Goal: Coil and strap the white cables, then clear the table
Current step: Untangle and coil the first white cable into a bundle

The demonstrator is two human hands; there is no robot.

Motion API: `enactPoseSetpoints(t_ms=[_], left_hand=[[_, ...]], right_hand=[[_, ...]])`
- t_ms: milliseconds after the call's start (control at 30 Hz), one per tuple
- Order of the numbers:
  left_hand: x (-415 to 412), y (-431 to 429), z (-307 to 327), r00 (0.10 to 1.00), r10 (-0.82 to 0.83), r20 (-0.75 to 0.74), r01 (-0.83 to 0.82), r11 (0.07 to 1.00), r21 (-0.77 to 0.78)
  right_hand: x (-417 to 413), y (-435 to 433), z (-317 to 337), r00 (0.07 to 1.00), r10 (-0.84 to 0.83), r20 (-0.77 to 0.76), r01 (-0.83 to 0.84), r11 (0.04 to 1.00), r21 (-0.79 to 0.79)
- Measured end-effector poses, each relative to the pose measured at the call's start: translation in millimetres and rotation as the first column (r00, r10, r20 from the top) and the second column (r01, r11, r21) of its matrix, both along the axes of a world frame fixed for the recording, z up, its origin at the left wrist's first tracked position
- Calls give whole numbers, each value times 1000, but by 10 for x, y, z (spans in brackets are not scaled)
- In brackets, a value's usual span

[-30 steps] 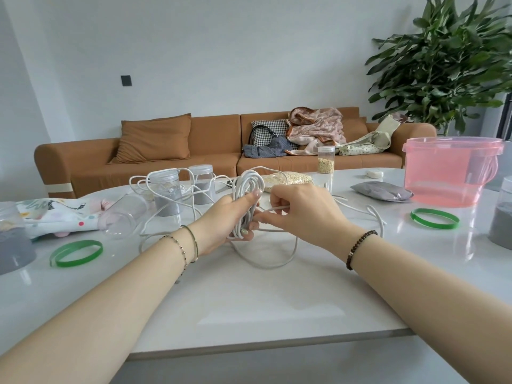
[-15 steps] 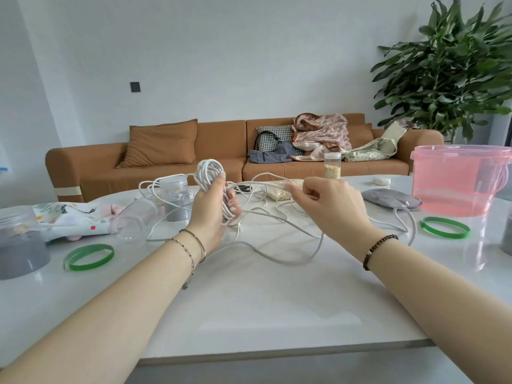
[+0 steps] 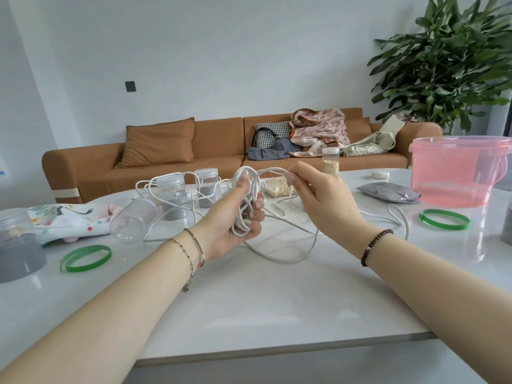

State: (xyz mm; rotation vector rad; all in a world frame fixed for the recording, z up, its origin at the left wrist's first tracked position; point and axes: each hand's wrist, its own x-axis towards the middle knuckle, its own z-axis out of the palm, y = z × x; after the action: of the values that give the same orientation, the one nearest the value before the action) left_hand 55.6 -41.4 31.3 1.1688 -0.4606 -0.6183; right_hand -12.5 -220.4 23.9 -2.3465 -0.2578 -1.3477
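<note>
L hand (image 3: 232, 225) raised over table centre, palm toward camera, fingers + thumb curled round white cable coil (image 3: 254, 187); several loops bunched upright in the fist, tops sticking out above thumb. R hand (image 3: 324, 200) just beside it, pinching one strand betw. thumb and fingertips at the top of the coil; other fingers loosely bent. Bracelets on both wrists.

Loose cable (image 3: 282, 262) trails from the coil down onto white table (image 3: 263, 314): one wide slack loop under the hands, more strands running back-L among the jars and off R past the grey pouch (image 3: 388, 192).

On table, L side: green ring (image 3: 86, 258), clear cup (image 3: 134, 218) lying on its side, printed cloth (image 3: 69, 220), big jar w/ grey fill (image 3: 18, 245) at the edge. Behind hands: two lidded jars w/ grey fill (image 3: 171, 196), bag of oats (image 3: 278, 187), tall tube of grain (image 3: 330, 161). R side: second green ring (image 3: 444, 219), pink bucket (image 3: 457, 173).

Bkgd: brown sofa (image 3: 166, 162), potted plant (image 3: 454, 59).
</note>
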Motion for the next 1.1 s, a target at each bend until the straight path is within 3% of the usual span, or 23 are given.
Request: enactPoseSetpoints(t_ms=[200,333,533,767,1000,1100], left_hand=[[-99,-45,-51,981,-192,6,187,965,184],[-154,-58,-66,964,-265,15,247,916,317],[-181,-46,-48,961,-275,30,251,912,325],[-187,-76,-39,975,-206,79,188,964,186],[-33,-62,18,997,68,45,-59,980,-191],[-15,-60,45,994,104,37,-92,964,-250]], right_hand=[[44,-39,1,997,-59,-45,63,993,100],[39,-41,10,993,-85,-85,90,994,64],[45,-15,7,976,-121,-179,129,991,33],[87,-23,-18,962,-58,-266,84,993,86],[39,42,-10,956,-17,-293,23,1000,19],[51,41,-9,953,-5,-304,13,1000,24]])
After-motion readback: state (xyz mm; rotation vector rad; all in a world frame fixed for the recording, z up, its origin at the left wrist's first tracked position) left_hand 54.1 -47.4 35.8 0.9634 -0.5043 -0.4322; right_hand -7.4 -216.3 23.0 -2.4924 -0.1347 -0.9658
